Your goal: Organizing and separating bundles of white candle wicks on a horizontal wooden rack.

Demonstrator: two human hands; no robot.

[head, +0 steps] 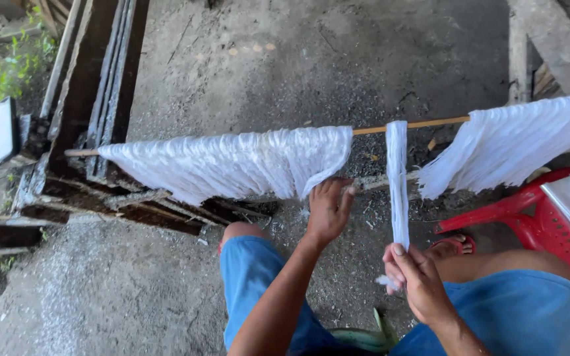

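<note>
You are sitting before a thin wooden pole (423,123) that runs across the view, and white fibre is hanging over it in three parts. Your right hand (415,280) pinches the lower end of a narrow strand of white fibre (397,181) between the thumb and the fingers; the strand hangs alone over the pole, between the two bigger masses, and it is pulled straight down toward your knee. Your left hand (329,209) reaches to the lower right corner of the wide sheet of fibre (232,161), with the fingers curled against its edge; I cannot tell for sure if they grip some fibres or only touch them. On the right side a second thick bundle of fibre (516,142) is draped over the pole, just above a red plastic chair (536,221). As I judge it, the work is somewhere in the middle: one strand is already separated and held apart, while the wide sheet on the left looks mostly whole and not yet divided. If the right bundle is finished or waiting, the picture does not show. The ground (298,59) under the pole is grey and dusty, with small white bits on it.
</note>
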